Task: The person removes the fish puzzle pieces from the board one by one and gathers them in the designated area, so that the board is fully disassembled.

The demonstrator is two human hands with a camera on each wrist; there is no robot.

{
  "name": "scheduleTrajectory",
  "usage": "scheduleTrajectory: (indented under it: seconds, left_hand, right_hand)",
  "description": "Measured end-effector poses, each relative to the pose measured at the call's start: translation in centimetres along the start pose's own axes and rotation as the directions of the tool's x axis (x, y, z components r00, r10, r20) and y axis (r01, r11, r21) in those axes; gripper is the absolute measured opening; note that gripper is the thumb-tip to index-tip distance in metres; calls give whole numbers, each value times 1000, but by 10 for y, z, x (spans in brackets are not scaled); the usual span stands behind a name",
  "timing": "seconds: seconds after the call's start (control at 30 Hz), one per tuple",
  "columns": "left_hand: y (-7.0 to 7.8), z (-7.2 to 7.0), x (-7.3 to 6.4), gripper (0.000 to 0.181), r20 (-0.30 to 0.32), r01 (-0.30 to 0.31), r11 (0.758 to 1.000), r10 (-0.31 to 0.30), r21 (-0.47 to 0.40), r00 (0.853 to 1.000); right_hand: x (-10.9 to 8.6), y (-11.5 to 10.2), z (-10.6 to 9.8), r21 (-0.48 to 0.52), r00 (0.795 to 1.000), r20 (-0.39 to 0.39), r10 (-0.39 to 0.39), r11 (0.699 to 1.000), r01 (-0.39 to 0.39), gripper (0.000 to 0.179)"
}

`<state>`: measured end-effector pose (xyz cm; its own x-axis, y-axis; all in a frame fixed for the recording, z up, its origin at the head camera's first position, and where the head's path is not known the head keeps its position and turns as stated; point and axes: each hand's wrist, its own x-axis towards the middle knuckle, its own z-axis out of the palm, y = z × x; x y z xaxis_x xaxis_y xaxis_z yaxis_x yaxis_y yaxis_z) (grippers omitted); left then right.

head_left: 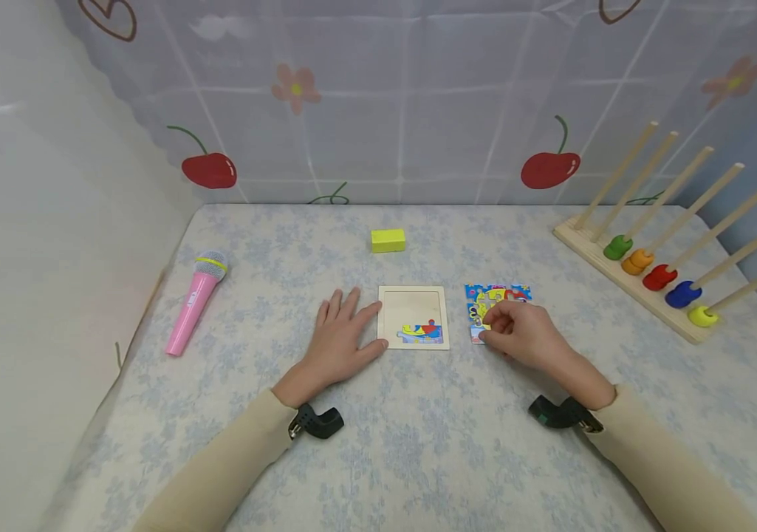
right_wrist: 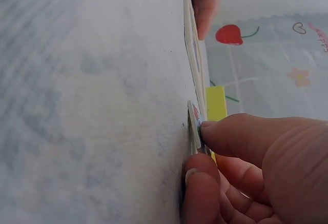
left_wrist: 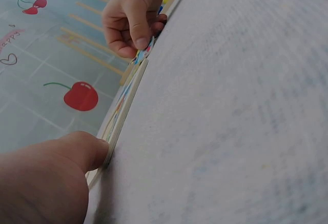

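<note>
While left hand (head_left: 340, 340) against wooden tray (head_left: 408, 309), puzzle piece (right_wrist: 195, 123) in right hand (head_left: 526, 335)

Free passage: blue-patterned pale cloth (head_left: 411, 428) before me; narrow channel between square pale wooden tray (head_left: 411, 310) and multicoloured jigsaw pieces (head_left: 483, 292). Obstacles: my left hand (head_left: 338, 338) (thumb at tray's edge); yellow rectangular block (head_left: 388, 241) beyond; tall-pegged wooden rack (head_left: 620, 273), right.

Left hand (head_left: 343, 338): palm down, fingers spread toward far edge of tabletop (head_left: 411, 443). Right hand (head_left: 527, 334): fingers curled, pinching.
</note>
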<state>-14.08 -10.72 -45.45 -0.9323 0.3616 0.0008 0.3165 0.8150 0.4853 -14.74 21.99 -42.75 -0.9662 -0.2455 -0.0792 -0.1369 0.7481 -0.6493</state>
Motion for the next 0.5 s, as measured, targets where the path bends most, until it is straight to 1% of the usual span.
scheduleTrajectory:
  seconds: [0.17, 0.37, 0.5]
  left_hand:
    - [0, 0, 0, 64, -2, -2, 1000, 2, -7, 1000]
    - [-1, 1, 0, 64, -2, -2, 1000, 2, -7, 1000]
    - [-1, 1, 0, 64, -6, -4, 1000, 4, -5, 1000]
  right_hand:
    - [0, 0, 1, -25, 1000, -17, -23, 999, 22, 17]
    - [0, 1, 2, -14, 1000, -20, -23, 1000, 23, 16]
    - [1, 2, 1, -25, 999, -27, -29, 999, 28, 13]
